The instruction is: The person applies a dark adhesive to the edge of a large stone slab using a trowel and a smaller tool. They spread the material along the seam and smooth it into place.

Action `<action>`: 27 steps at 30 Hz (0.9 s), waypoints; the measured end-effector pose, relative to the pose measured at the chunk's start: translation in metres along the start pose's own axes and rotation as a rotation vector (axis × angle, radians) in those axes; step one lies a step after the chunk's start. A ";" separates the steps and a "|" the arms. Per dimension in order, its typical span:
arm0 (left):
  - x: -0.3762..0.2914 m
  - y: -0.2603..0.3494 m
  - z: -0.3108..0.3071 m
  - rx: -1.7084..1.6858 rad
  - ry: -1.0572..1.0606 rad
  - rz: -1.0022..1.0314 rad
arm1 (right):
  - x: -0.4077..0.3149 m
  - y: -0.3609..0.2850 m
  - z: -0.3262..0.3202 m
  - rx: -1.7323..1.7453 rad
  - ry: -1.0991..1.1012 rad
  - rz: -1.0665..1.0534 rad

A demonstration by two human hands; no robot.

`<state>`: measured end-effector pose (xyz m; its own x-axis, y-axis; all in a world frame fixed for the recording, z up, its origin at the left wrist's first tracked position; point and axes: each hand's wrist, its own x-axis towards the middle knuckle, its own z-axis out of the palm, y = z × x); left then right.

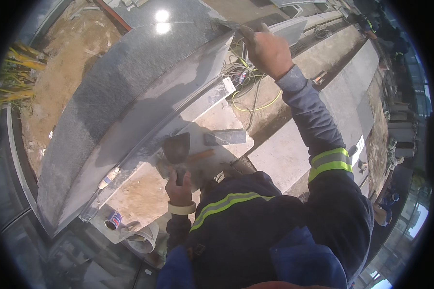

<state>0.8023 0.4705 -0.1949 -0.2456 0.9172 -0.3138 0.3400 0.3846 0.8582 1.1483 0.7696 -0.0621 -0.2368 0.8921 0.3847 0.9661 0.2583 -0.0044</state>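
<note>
My left hand (pixel 179 190) grips the handle of a broad-bladed scraper (pixel 176 147), its dark blade pointing away from me. A pale roll of tape (pixel 181 208) sits around that wrist. With my arm stretched forward, my right hand (pixel 268 52) is closed on a thin tool (pixel 237 26), mostly hidden by the fingers. The tool's end is at the far corner of a curved grey stone bench (pixel 137 65); whether it touches the stone I cannot tell. Shadow falls across the bench's pale side face (pixel 144 119).
Below the bench lie a corded power tool (pixel 109 177), an open tin (pixel 113 220) and a white bucket (pixel 150 238). A dark stone piece (pixel 225 137) rests on a slab. Tangled cables (pixel 253 92) lie beyond. Other people (pixel 367 27) are at the far right.
</note>
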 end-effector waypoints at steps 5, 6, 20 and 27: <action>-0.002 0.004 0.003 -0.093 -0.001 -0.059 | -0.011 -0.010 -0.013 -0.003 -0.076 0.050; -0.002 0.006 0.003 -0.109 -0.005 -0.085 | -0.010 -0.007 -0.015 0.006 -0.063 0.025; -0.001 0.011 0.008 -0.050 -0.022 0.010 | -0.009 -0.014 -0.018 0.064 0.021 0.093; 0.002 0.004 0.009 -0.082 0.022 0.055 | -0.019 -0.020 -0.006 0.129 0.062 0.039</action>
<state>0.8110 0.4748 -0.1961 -0.2486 0.9339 -0.2569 0.2779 0.3228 0.9047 1.1340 0.7450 -0.0640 -0.1882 0.8789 0.4383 0.9523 0.2724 -0.1375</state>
